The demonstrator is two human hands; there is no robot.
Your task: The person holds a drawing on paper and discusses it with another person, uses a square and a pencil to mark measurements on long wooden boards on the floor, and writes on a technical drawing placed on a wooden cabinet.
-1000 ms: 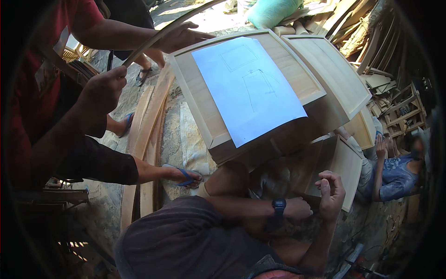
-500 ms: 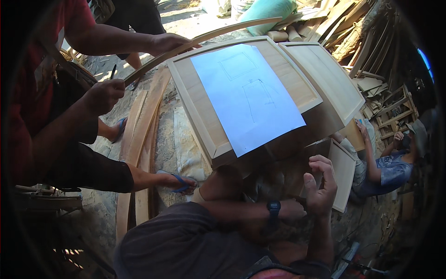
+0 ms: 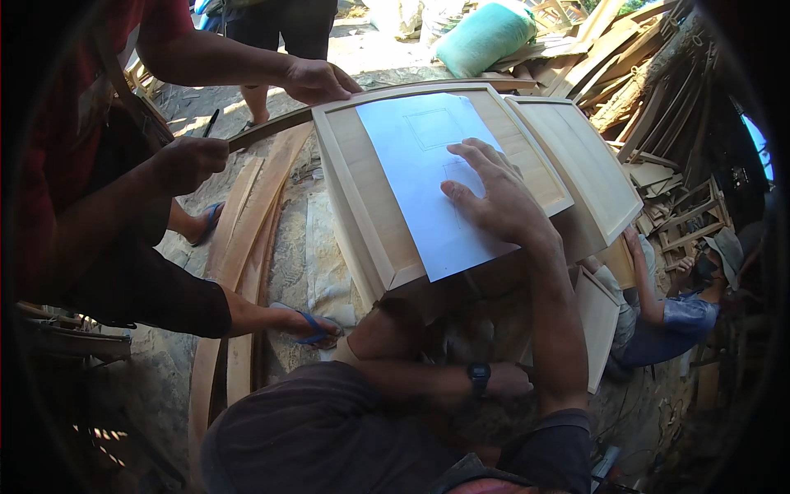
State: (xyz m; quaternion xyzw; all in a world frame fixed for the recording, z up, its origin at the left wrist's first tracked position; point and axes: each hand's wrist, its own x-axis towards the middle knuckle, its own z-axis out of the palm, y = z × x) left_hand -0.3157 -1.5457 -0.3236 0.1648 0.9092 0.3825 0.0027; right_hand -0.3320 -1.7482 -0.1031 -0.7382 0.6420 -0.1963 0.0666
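Observation:
My right hand (image 3: 498,193) is over the lower right half of a white sheet of paper (image 3: 391,177), its thumb and fingers spread and holding nothing. Whether the fingertips touch the paper I cannot tell. Pencil-like line drawings show on the sheet, partly covered by my hand. It lies on a pale wooden framed panel (image 3: 362,239), which tops a box-like piece. My left hand (image 3: 510,380), with a dark watch (image 3: 479,377) on its wrist, rests low near my legs. Its fingers are mostly hidden in shadow.
At left a person's hand (image 3: 193,165) has a dark pen; the person holds a long curved wooden strip (image 3: 276,126) along the panel's far edge. A second framed panel (image 3: 576,152) adjoins on the right. Another person (image 3: 671,317) sits beyond. Planks (image 3: 247,247) lie on the floor.
My right hand has swung up and forward from beside the panel to above the paper, its fingers opening out. The co-worker's wooden strip has dropped to the panel's far edge.

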